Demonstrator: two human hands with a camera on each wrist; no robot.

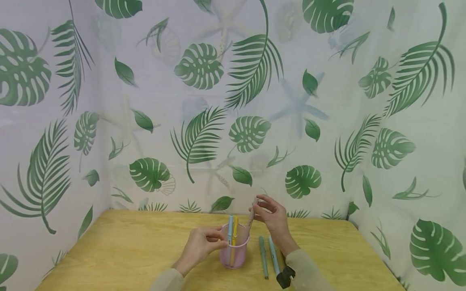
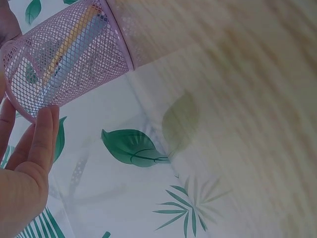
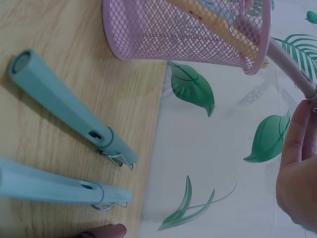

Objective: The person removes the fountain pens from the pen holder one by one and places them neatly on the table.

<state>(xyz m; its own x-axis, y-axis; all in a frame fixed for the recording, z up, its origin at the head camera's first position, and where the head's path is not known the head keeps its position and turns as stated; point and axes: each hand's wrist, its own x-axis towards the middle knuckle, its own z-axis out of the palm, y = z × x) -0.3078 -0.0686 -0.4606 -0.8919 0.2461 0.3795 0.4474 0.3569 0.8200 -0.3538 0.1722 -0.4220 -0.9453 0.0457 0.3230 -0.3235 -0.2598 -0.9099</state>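
A pink mesh cup (image 1: 234, 252) stands upright on the wooden desk (image 1: 127, 250), near its middle. Two pens already stand in it, a blue pen (image 1: 230, 229) and a yellow pen (image 1: 235, 230), side by side and poking above the rim. A third, the pink pen (image 1: 250, 220), leans with its lower end just inside the rim at the cup's right side; its upper end is pinched in the fingertips of the right hand (image 1: 271, 218), whose other fingers are loosely spread above it. The left hand (image 1: 202, 244) steadies the cup from the left, its fingers curled against the mesh wall and rim; the left wrist view shows straightish fingers (image 2: 42, 134) lying along the rim.

On the desk just right of the cup lie two more pens, a green pen (image 1: 263, 256) and a teal pen (image 1: 274, 255), close together, roughly parallel and apart from the cup. The right wrist view shows both with caps and metal clips, and the end of a dark red thing (image 3: 101, 231) at the bottom edge, too little of it to identify.

By my reading, the filling of the cup is about half done: two pens are in, one is on its way in, and at least two wait on the desk.

A leaf-printed curtain (image 1: 255, 101) hangs behind and to both sides of the desk.
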